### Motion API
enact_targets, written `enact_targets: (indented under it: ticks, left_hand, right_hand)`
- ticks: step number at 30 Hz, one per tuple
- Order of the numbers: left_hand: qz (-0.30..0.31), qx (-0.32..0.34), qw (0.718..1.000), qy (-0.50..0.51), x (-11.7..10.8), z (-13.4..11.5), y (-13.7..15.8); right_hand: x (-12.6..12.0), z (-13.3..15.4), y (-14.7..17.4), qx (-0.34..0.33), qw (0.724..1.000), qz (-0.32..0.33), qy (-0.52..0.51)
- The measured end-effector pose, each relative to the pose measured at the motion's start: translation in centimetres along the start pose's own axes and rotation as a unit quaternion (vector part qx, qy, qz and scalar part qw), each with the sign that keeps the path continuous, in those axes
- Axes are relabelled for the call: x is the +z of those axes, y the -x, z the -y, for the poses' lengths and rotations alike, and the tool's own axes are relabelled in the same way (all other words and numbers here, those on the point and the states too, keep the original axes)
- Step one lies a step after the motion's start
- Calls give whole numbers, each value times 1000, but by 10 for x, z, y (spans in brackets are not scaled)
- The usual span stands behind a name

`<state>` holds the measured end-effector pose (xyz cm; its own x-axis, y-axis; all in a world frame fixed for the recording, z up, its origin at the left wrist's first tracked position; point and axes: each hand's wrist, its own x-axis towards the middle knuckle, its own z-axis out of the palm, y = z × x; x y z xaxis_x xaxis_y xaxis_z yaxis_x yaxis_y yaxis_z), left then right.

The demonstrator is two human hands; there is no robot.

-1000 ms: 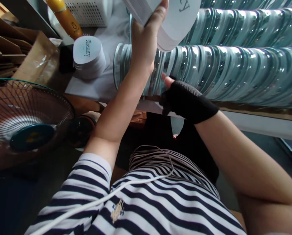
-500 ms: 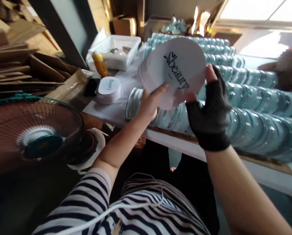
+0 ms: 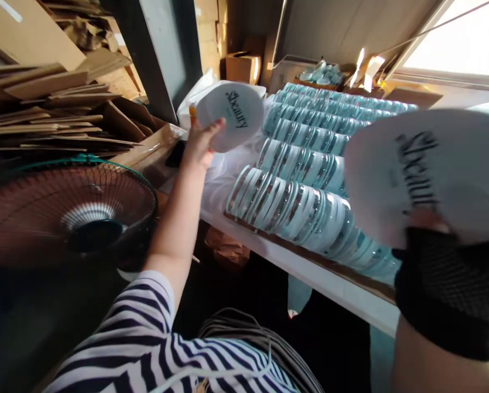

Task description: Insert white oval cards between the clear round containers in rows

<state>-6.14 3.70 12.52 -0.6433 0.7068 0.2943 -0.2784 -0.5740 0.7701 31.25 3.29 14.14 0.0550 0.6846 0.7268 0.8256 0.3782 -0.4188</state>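
Observation:
My bare left hand (image 3: 201, 144) grips rounded white printed cards (image 3: 231, 112) with black "beauty" lettering, thumb on the face. How many cards it holds is hidden. At the right, my right hand (image 3: 449, 278), in a black fingerless glove, pinches another rounded white card (image 3: 392, 180) with the same lettering, close to the camera and blurred. Between my hands, round clear glass pieces (image 3: 301, 210) stand on edge in rows on the table, with white cards between some of them. A low stack of white cards (image 3: 216, 165) lies below my left hand, partly covered.
A wire-guarded fan (image 3: 84, 213) stands at the left. Behind it are piled flattened cardboard pieces (image 3: 35, 120). A grey post (image 3: 166, 60) rises behind the table's far left corner. The white table edge (image 3: 342, 297) runs along my front. A cardboard box (image 3: 242, 68) sits at the back.
My hands have moved apart, left hand to the left with its cards and right hand to the right with one card. The view has turned somewhat, showing more of the glass rows.

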Motion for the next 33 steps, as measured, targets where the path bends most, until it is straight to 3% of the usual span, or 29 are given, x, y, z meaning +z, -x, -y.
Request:
enact_targets:
  ticks: [2, 4, 8, 12, 14, 17, 21, 24, 27, 31, 33]
  left_hand:
    - [-39, -25, 999, -27, -21, -2, -19]
    - [-60, -64, 996, -15, -27, 4, -21]
    - [-53, -153, 985, 68, -5, 29, 4]
    - [62, -197, 970, 126, 19, 56, 21]
    - [76, -184, 969, 146, 23, 65, 22]
    - [32, -197, 967, 158, 18, 74, 23]
    - [-61, -152, 969, 186, 10, 87, 28]
    - [-78, -152, 966, 195, 9, 95, 32]
    - [-78, -173, 964, 187, 11, 95, 36]
    - [-63, -170, 969, 165, 13, 89, 40]
    - [-53, -160, 974, 153, 12, 87, 41]
  right_hand:
    - [-15, -1, 19, 1, 999, 37, 19]
    - [-27, 7, 40, -32, 993, 116, 1]
    - [-32, 43, 71, -88, 958, 273, -10]
    - [1, 77, 75, -77, 918, 387, 48]
    - [27, 85, 71, -58, 903, 421, 62]
    - [56, 84, 67, -43, 903, 426, 38]
    - [59, 71, 76, -3, 917, 398, -32]
    - [57, 66, 79, 42, 930, 355, -89]
    - [69, 70, 74, 62, 928, 356, -93]
    - [83, 84, 63, -28, 922, 384, 36]
    - [81, 93, 61, -96, 902, 405, 116]
